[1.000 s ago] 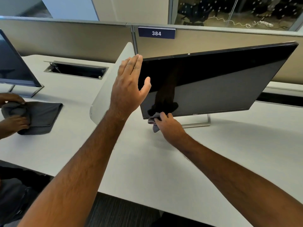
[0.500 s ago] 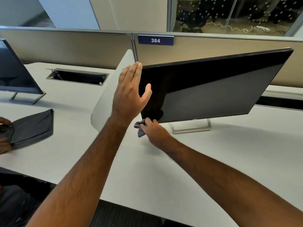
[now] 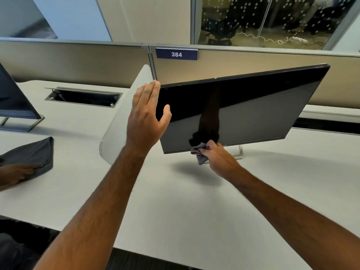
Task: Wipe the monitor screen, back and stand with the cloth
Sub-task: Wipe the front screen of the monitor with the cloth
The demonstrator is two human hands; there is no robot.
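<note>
The monitor [image 3: 243,112] is seen in the centre right of the frame, its dark screen tilted and its top edge sloping upward toward the right. A silver stand [image 3: 236,152] is visible beneath its lower edge, resting on the white desk [image 3: 175,201]. A small grey cloth [image 3: 199,152] is pressed against the lower bezel, just left of the stand, and is gripped by the right hand [image 3: 218,159] with curled fingers; a dark reflection of that hand and arm is shown on the screen above it. The monitor's upper left corner is steadied by the left hand [image 3: 147,115], whose fingers are held straight behind the edge while the thumb is laid against the front of the screen.

Behind the monitor a beige partition [image 3: 253,61] is seen, bearing a blue label [image 3: 176,54] marked 384. To the left, a curved white divider [image 3: 124,117] and a cable opening [image 3: 83,96] are set in the desk. At the far left of the frame a second monitor [image 3: 13,102] is partly shown, and below it a dark cloth [image 3: 33,154] is lain flat, touched by another person's hand [image 3: 19,172].
</note>
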